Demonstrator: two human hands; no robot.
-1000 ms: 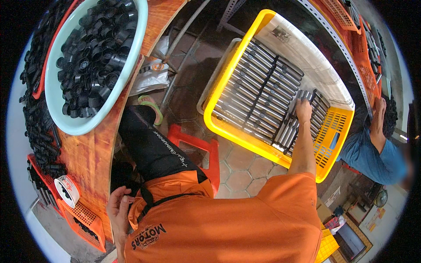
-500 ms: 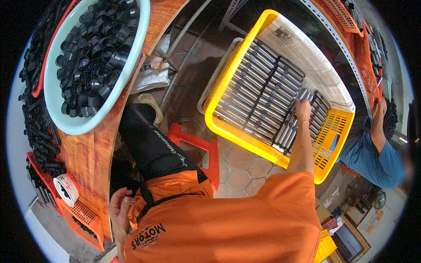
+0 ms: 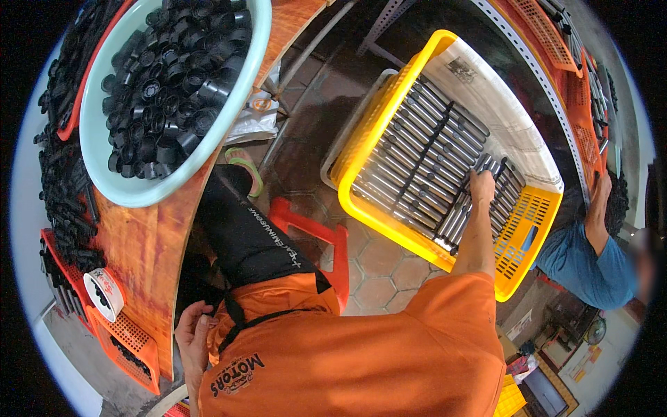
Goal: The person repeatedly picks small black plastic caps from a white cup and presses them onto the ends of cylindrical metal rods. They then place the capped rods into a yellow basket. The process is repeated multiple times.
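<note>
A yellow plastic crate (image 3: 389,233) at the right of centre holds rows of shiny metal tubes (image 3: 424,149) with black ends. My right hand (image 3: 481,186) reaches into it, fingers closed round a few metal tubes whose ends show just beyond the fingers. More tubes lie close on both sides of that hand, and its fingertips are partly hidden. My left hand (image 3: 194,333) hangs low at my side by the wooden table's edge, fingers loosely bent and apart, with nothing seen in it.
A pale blue basin (image 3: 94,156) of black plastic caps (image 3: 170,90) stands on the wooden table (image 3: 156,243). A white bowl (image 3: 104,295) sits near orange baskets (image 3: 128,337). A red stool (image 3: 326,236) is beside my leg. A co-worker in a blue sleeve (image 3: 580,264) works at right.
The basin and table appear shifted rightward and the crate slightly lower, as the view moved. My right hand stays among the tubes, slightly lower in the picture. My left hand barely changes.
</note>
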